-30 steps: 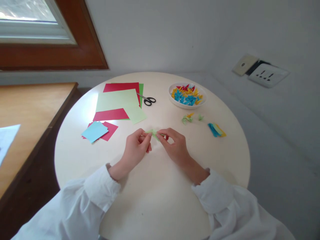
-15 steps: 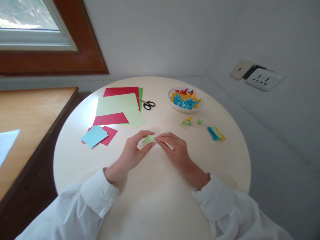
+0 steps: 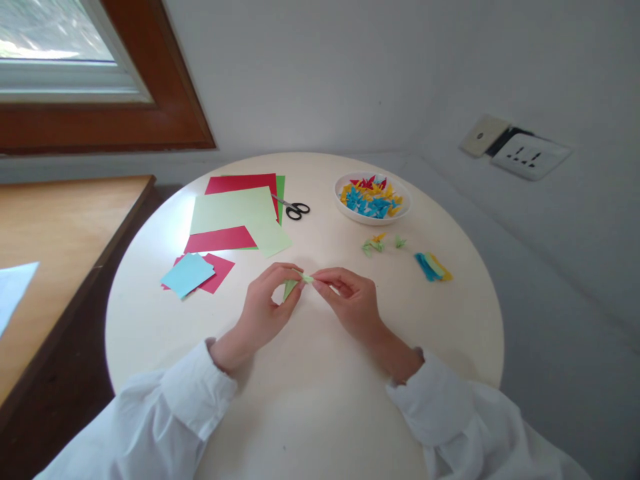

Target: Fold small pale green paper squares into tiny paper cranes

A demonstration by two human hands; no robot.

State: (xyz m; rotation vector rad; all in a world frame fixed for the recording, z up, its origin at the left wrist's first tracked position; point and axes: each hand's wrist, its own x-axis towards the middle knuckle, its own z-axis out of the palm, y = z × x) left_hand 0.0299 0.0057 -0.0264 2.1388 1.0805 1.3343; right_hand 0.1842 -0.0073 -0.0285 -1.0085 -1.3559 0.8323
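Observation:
A small folded piece of light green paper (image 3: pixel 292 286) is pinched between both hands above the middle of the round cream table (image 3: pixel 310 400). My left hand (image 3: pixel 265 307) grips its lower left part with thumb and fingers curled. My right hand (image 3: pixel 347 300) pinches its upper tip from the right. Both arms wear white sleeves. Most of the paper is hidden by my fingers.
Red and green paper sheets (image 3: pixel 235 217) and a light blue square (image 3: pixel 187 273) lie at the left. Black scissors (image 3: pixel 294 209) sit behind them. A white bowl (image 3: pixel 373 199) holds several coloured folded pieces; small folded pieces (image 3: pixel 377 243) and blue-yellow strips (image 3: pixel 433 265) lie nearby. A wooden desk (image 3: pixel 55 247) stands left.
The green paper has been turned and folded narrower between my fingers. Both hands have stayed in about the same place over the table; the view dropped slightly since the first frame.

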